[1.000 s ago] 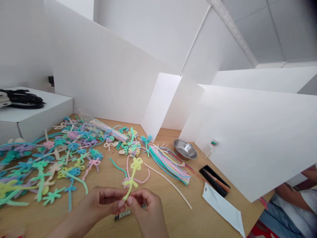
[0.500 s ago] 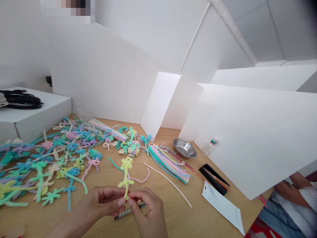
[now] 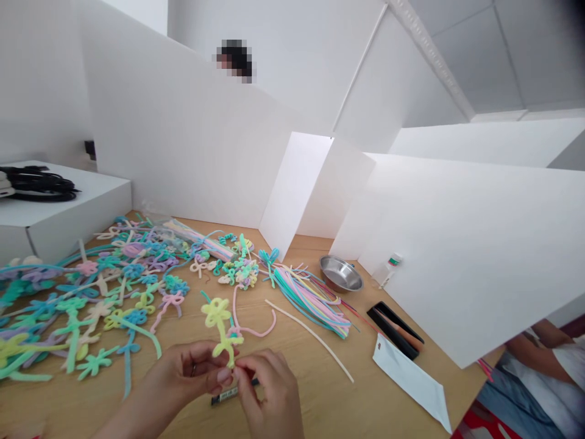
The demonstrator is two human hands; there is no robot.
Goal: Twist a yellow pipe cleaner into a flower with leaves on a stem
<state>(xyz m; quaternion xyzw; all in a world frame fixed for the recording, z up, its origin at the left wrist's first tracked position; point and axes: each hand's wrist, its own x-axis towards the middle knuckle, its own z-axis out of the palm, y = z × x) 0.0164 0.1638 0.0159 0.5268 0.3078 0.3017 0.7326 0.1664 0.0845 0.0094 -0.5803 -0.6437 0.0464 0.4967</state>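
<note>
Between my two hands stands a yellow pipe-cleaner flower [image 3: 216,313], with a looped bloom on top and leaf-like loops lower on its stem. My left hand [image 3: 194,373] pinches the stem near its lower end from the left. From the right, my right hand [image 3: 269,390] pinches the stem's bottom tip, and the fingertips of both hands nearly meet. Under the hands lies a dark pen-like tube with a printed label [image 3: 225,396], partly covered by fingers. Behind the flower, a pink pipe cleaner [image 3: 260,334] curves over the table.
Many finished pipe-cleaner shapes [image 3: 98,311] cover the left side. Loose pipe cleaners [image 3: 311,299] lie in a bundle at centre right. Beyond are a metal bowl [image 3: 340,274], a small bottle [image 3: 388,268], a black case [image 3: 395,329] and a white packet [image 3: 411,381]. White panels [image 3: 192,140] enclose the table.
The yellow flower has tilted to the left and its bloom sits lower. Both hands keep their pinch in nearly the same place. A person's head behind the panel has shifted right.
</note>
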